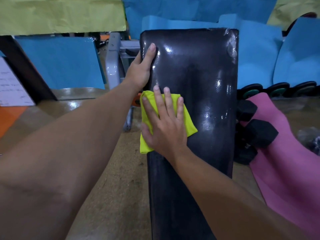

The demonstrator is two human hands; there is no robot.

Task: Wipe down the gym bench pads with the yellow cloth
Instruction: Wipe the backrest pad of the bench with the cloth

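A long black bench pad runs away from me, glossy with wet-looking highlights on its far half. The folded yellow cloth lies on the pad's left side, partly hanging over the left edge. My right hand lies flat on the cloth with fingers spread, pressing it onto the pad. My left hand grips the pad's left edge farther up, thumb on top and fingers wrapped under and out of sight.
A grey metal frame stands left of the pad. Black hex dumbbells and a pink mat lie on the floor at the right. Round weights line the back right. Blue panels stand behind.
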